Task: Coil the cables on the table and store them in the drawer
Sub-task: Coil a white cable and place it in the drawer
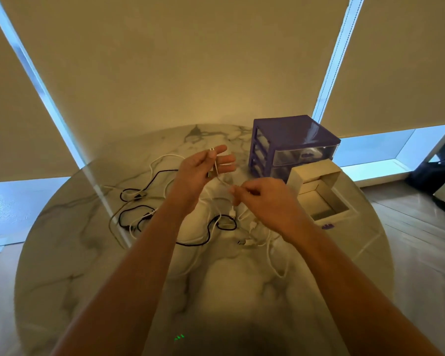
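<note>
My left hand (203, 167) is raised over the table and pinches one end of a thin white cable (217, 173) between thumb and fingers. My right hand (261, 199) pinches the same cable lower down, with the rest hanging toward the table. Several loose cables lie tangled on the round marble table (75, 253): black cables (149, 186) to the left and centre, white cables (270, 253) below my right hand. A purple drawer unit (290, 134) stands at the back right. One of its drawers (326, 201) is pulled out in front of it and open on top.
A white box lid (314, 173) leans between the drawer unit and the pulled-out drawer. Beige roller blinds cover the windows behind the table. Wooden floor shows to the right, with a dark object (437, 170) at the far right.
</note>
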### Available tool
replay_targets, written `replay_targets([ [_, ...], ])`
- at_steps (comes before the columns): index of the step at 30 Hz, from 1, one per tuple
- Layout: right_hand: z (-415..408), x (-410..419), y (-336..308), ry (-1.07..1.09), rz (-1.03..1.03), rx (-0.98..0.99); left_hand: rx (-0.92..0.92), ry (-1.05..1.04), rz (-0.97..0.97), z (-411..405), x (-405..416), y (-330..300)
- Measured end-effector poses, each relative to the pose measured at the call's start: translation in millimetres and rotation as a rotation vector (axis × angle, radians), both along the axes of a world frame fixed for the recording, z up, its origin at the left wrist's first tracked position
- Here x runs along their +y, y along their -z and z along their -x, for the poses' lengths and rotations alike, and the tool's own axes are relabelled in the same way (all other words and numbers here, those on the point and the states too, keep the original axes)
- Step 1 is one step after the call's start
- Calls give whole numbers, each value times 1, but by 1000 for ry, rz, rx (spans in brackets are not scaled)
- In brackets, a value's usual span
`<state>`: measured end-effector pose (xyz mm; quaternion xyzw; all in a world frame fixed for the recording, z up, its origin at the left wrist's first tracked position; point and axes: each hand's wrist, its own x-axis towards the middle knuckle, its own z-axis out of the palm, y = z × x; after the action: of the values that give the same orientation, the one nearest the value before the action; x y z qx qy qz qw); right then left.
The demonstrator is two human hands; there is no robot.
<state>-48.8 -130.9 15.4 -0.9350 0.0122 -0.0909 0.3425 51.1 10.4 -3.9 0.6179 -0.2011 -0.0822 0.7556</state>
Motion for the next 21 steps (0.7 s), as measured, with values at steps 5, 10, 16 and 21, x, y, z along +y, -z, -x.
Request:
replay_targets([
  [5, -2, -2, -11, 64, -203, -171, -132, 20, -209, 10, -5, 16],
  [10, -8, -13, -22, 64, -273, -257, -116, 77, -160, 25, -10, 15],
  [16, -22, -18, -20, 158, -322, -386, 46, 211, 149, 39, -8, 2],
  [21, -21, 1, 1, 209, -334, -403, 206, 325, 459, 37, 8, -8],
])
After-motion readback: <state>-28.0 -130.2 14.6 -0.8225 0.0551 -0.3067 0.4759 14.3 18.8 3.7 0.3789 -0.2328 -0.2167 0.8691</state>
